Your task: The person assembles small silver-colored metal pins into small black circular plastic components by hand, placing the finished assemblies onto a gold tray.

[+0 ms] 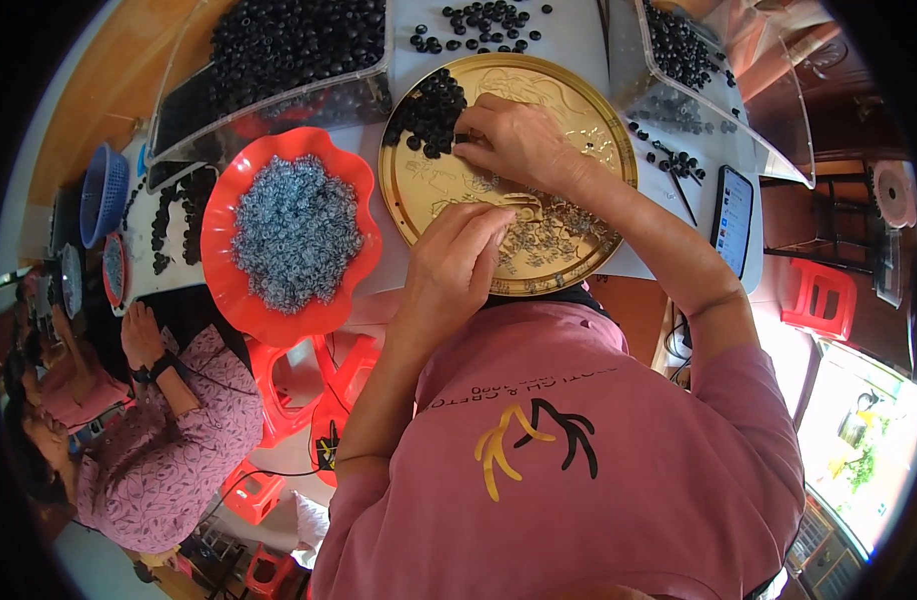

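My right hand [524, 145] reaches across the round gold tray [574, 88], its thumb and fingertips closed at the edge of a pile of small black round pieces [431, 105]. What sits between those fingertips is too small to make out. Over the tray's near left part, my left hand [454, 258] has its fingers pinched together; anything in them is hidden. Small silvery wire pieces, like little springs, [549, 248] lie scattered on the tray's near side. To the left, a red wavy-rimmed bowl [222, 225] holds a heap of similar pieces [299, 230].
Clear plastic bins of black pieces, one [279, 130] at far left and another [719, 130] at far right, flank the tray. Loose black pieces [484, 22] lie beyond it. A phone [734, 222] rests at the right edge. Another person's hand [142, 335] is at left.
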The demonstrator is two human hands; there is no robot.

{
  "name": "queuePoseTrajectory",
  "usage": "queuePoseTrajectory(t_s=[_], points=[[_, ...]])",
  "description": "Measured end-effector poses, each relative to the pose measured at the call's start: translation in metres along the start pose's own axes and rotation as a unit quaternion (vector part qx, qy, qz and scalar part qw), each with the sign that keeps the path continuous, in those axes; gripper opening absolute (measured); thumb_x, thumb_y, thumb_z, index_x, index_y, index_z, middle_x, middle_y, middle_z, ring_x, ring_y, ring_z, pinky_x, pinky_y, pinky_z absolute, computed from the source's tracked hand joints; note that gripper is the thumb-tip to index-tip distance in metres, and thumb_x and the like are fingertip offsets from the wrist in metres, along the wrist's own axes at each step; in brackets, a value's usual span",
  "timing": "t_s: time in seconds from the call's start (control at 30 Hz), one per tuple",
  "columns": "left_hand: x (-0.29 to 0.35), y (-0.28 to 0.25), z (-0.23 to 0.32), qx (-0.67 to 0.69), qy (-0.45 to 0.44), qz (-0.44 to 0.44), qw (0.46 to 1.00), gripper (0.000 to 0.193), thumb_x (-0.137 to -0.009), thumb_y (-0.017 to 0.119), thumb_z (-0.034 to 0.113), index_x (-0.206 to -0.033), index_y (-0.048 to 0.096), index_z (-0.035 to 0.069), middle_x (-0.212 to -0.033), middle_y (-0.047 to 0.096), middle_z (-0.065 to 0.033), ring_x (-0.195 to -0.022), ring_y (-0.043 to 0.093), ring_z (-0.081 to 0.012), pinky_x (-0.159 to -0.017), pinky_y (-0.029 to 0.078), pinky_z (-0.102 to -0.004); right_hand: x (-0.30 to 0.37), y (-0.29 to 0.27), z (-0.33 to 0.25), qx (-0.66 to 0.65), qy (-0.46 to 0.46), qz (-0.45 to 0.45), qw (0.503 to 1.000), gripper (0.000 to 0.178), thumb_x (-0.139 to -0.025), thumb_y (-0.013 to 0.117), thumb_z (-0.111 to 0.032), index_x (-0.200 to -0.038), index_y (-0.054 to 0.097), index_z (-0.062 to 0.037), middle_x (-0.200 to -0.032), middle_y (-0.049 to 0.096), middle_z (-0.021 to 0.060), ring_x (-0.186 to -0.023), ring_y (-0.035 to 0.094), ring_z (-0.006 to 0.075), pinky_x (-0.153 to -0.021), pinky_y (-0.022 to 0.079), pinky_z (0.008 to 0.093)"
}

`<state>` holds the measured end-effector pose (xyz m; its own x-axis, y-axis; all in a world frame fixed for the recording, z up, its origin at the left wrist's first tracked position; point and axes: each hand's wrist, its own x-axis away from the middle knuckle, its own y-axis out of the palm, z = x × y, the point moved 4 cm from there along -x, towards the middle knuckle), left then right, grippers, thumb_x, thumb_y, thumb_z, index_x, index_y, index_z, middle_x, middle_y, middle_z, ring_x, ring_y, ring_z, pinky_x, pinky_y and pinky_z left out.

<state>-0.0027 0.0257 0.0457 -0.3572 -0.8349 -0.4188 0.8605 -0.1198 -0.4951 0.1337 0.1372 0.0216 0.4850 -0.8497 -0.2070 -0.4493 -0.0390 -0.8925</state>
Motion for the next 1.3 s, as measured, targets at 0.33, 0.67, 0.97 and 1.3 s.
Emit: queuePoseTrajectory(t_s=[0.33,0.67,0.97,1.3], points=[[-0.01,0.007,-0.035,0.257,-0.136,0.18,0.94,0.029,-0.096,0.06,-0.002,-0.125,0.059,-0.001,-0.1,0.063,-0.0084,-0.088,0.063,-0.011,-0.074,0.053,-0.0238,0.026,-0.029,0.006,-0.504,0.148,-0.132,0.841,0.037,-0.09,0.074,-0.02,-0.12,0.067,0.0002,-0.105,0.071,0.0062,-0.083,0.062,0.0119,-0.074,0.052,0.0269],[-0.029,-0.001,-0.023,0.144,0.02,0.17,0.975,0.026,-0.089,0.069,-0.005,-0.114,0.066,0.0,-0.103,0.061,-0.0114,-0.084,0.062,-0.0148,-0.07,0.051,-0.0258,0.041,-0.045,-0.004,-0.625,0.164,-0.104,0.756,0.029,-0.091,0.073,-0.01,-0.117,0.063,-0.0001,-0.101,0.066,0.0056,-0.084,0.063,0.0096,-0.073,0.054,0.0238],[-0.04,0.007,-0.023,0.27,-0.039,0.167,0.947,0.018,-0.09,0.067,-0.008,-0.107,0.064,-0.003,-0.099,0.064,-0.009,-0.087,0.066,-0.0126,-0.075,0.056,-0.0241,0.045,-0.047,0.0,-0.675,0.183,-0.083,0.71,0.03,-0.095,0.069,-0.014,-0.12,0.064,0.001,-0.091,0.065,0.0044,-0.078,0.063,0.0113,-0.072,0.054,0.0261],[-0.052,0.002,-0.013,0.14,0.002,0.177,0.974,0.021,-0.084,0.073,-0.007,-0.101,0.065,0.001,-0.093,0.067,-0.0075,-0.079,0.067,-0.0137,-0.07,0.053,-0.0255,0.049,-0.054,0.004,-0.646,0.169,-0.066,0.742,0.032,-0.096,0.068,-0.013,-0.123,0.063,0.0023,-0.096,0.068,0.0061,-0.08,0.065,0.0119,-0.075,0.055,0.0265]])
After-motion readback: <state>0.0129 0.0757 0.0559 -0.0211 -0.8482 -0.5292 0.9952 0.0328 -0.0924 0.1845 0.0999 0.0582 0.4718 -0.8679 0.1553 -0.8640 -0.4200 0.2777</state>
